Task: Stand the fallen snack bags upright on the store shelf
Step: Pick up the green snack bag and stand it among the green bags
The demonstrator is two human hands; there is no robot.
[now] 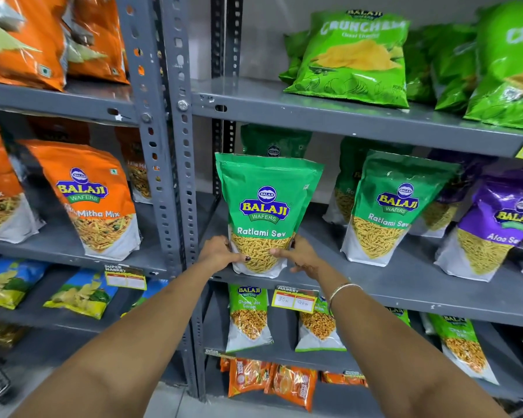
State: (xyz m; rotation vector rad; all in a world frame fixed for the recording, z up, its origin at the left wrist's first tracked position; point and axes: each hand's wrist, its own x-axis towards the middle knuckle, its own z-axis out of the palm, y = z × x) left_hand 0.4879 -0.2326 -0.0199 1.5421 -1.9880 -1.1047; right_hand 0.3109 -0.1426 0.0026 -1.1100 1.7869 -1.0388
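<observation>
A green Ratlami Sev bag (264, 206) stands upright at the front left of the grey middle shelf (405, 285). My left hand (221, 251) grips its lower left corner and my right hand (299, 256) grips its lower right corner, thumbs on the front. A second green Ratlami Sev bag (387, 206) stands upright to the right, with another green bag behind it. A purple Aloo Sev bag (492, 227) stands further right. One more green bag (274, 143) shows behind the held one.
Grey perforated uprights (175, 164) split the shelving. Orange Mitha Mix bags (94, 200) stand on the left bay. Light green chip bags (354, 58) lean on the shelf above. Smaller bags (248, 318) and a yellow price tag (295, 300) sit below.
</observation>
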